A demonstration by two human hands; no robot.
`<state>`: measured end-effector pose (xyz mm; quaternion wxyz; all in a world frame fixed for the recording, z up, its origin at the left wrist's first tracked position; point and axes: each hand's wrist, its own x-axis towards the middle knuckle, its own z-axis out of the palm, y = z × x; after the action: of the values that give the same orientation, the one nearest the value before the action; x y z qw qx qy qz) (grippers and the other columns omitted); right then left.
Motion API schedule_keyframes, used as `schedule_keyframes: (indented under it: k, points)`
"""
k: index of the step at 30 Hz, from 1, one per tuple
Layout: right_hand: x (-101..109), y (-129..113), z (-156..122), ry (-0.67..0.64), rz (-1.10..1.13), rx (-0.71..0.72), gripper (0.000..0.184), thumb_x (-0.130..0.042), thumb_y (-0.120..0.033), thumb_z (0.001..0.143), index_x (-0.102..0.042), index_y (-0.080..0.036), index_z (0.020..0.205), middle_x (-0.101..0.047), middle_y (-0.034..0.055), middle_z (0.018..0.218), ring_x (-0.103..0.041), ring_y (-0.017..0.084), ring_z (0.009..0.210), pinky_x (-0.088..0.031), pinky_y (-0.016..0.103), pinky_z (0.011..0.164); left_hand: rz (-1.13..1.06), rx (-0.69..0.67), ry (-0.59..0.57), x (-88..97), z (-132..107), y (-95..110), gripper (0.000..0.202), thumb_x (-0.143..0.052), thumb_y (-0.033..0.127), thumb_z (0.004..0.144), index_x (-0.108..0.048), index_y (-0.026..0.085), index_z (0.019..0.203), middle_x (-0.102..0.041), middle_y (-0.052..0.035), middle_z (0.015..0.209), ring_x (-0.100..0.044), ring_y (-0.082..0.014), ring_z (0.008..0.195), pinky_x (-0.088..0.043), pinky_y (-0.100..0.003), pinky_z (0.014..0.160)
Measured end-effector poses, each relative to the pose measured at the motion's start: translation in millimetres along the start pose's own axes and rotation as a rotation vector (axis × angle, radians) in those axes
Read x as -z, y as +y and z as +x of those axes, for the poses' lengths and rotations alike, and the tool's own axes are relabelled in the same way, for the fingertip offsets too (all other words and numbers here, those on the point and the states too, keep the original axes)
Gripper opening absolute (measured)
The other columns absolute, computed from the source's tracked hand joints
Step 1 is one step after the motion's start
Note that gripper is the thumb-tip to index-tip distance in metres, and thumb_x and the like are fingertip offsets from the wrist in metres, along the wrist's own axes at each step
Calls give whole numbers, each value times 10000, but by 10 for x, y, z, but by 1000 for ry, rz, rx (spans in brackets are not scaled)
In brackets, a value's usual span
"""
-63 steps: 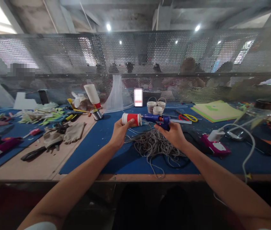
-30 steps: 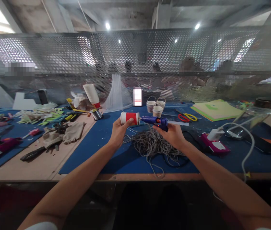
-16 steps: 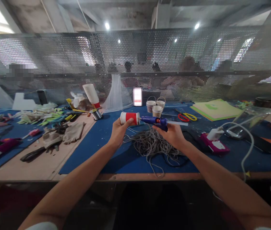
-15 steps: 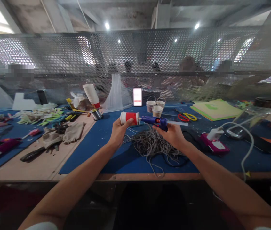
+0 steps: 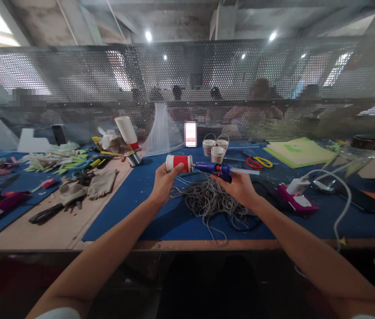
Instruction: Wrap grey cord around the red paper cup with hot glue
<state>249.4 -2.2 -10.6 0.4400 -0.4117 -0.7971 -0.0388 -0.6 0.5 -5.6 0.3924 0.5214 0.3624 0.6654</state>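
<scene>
Head cam: L hand (image 5: 164, 180)'s grip is closed round a red/white paper cup (image 5: 179, 163), on its side above the tabletop (image 5: 121, 217); R hand (image 5: 241, 185)'s grip is wrapped round a blue glue gun (image 5: 210, 166), nozzle at cup's R end, can't tell if touching. Prob. best: brace cup, aim nozzle steadily, squeeze lightly, L fingers clear of tip, drips off grey cord (image 5: 212, 199) below.

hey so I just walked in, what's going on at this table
A person's left hand holds a red and white cup on its side, above the table. The right hand grips a blue glue gun, its tip at the end of the cup; whether they touch is too small to tell. Below the glue gun, a tangle of grey cord lies on a blue mat. Three little handled buckets stand behind.
</scene>
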Motion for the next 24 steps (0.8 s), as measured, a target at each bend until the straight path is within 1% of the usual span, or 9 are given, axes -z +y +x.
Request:
schedule_keyframes:
  k: [11,18,24]
  points:
    - [3,-10,-14,-26,-59,-9,478,-548,-590,936,-732,-184,1108,-765,84,833,-703,246,700,-479,318,659,17,-7,0,16,12,-12,325,-790,393,773,-741,152,984,-733,-46,902,-640,-167,815,-498,-286,799]
    - [-3,4,-25,-28,-78,11,461,-536,-583,944,-723,-187,1087,-753,73,793,-685,228,663,-448,302,626,4,-6,0,20,18,-11,305,-789,383,778,-738,155,975,-729,-38,894,-629,-156,804,-491,-284,813]
    - [13,-11,-24,-38,-103,5,470,-536,-593,938,-717,-184,1083,-745,73,787,-678,228,669,-440,301,624,5,-4,2,13,15,-2,324,-791,396,770,-738,156,979,-729,-35,871,-627,-159,790,-485,-278,790]
